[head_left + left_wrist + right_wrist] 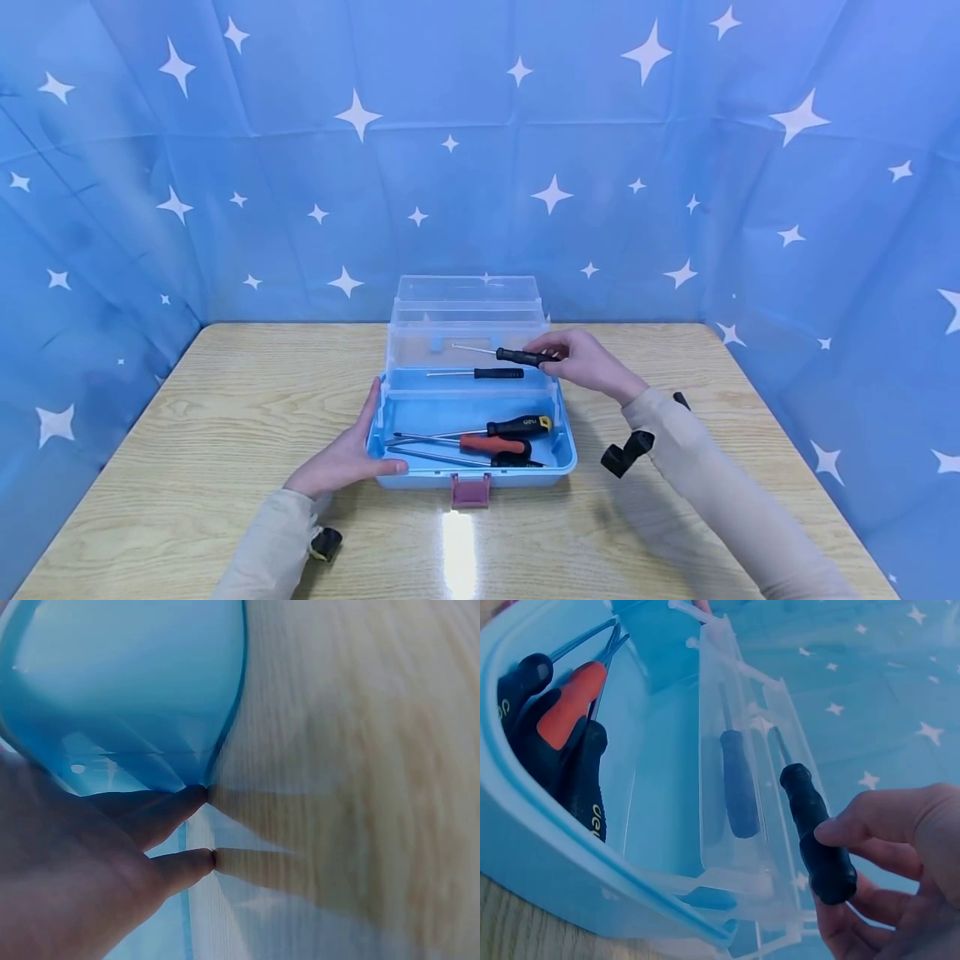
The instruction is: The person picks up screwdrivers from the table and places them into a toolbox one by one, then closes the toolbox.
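Observation:
A light blue toolbox (566,450) stands with its hinged clear trays raised at the back. Between my right hand's (573,358) thumb and fingers is the black handle of a slim screwdriver (521,357), held over the upper tray (787,750) with its shaft pointing left. Another small black screwdriver (498,373) lies in the clear tray just below it. My left hand (348,450) rests against the toolbox's front left corner, thumb on the front rim. In the left wrist view its straight fingers (176,810) reach down beside the box wall, tips at the table.
Inside the box bottom lie a black-and-yellow screwdriver (517,427), an orange-and-black screwdriver (491,443) and a black-handled screwdriver (513,460). A purple latch (470,492) hangs at the front. Behind the wooden table (285,375) hangs a blue star-patterned curtain (465,183).

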{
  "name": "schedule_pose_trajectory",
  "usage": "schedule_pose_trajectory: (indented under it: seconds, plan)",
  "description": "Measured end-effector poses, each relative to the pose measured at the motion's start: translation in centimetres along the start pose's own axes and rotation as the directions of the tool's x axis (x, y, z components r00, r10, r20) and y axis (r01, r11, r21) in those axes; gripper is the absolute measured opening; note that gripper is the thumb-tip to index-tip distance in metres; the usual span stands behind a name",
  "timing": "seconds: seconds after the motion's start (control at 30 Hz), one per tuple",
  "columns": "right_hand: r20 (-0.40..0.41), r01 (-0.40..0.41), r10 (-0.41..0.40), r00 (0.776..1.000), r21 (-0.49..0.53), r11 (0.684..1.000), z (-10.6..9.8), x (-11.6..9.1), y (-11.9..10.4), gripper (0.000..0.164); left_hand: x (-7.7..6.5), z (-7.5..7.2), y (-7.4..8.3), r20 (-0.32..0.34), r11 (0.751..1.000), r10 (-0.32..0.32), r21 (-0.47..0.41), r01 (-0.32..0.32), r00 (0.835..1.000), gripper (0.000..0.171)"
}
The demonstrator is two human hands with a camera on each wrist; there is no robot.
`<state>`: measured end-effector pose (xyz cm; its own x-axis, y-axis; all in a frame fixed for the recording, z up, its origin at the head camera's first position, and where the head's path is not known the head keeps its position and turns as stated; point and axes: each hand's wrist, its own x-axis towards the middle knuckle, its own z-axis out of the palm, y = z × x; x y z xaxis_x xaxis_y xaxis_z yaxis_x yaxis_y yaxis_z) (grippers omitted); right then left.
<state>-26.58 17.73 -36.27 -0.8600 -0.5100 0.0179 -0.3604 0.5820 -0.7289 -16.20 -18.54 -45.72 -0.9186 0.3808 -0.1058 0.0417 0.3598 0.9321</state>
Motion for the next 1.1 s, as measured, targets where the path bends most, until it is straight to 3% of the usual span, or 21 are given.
schedule_pose_trajectory:
  seconds: [0.33, 0.73, 1.1]
  plan:
    - [0.043, 0.081, -0.076, 0.996, -0.102, 0.991, 0.2, 1.3, 0.1, 0.025, 0.0, -0.1, 0.2, 0.001, 1.000, -0.006, 0.004, 0.006, 1.000, 0.126]
    - [0.064, 0.175, -0.169, 0.984, -0.105, 0.979, 1.1, 2.3, -0.4, 0.025, 0.0, 0.0, 0.3, 0.003, 1.000, -0.001, 0.002, 0.001, 1.000, 0.127]
    - [0.006, 0.143, -0.143, 0.990, -0.091, 0.986, 0.0, 1.0, 0.1, 0.028, 0.0, 0.1, 0.4, -0.008, 1.000, -0.027, 0.016, 0.027, 1.000, 0.125]
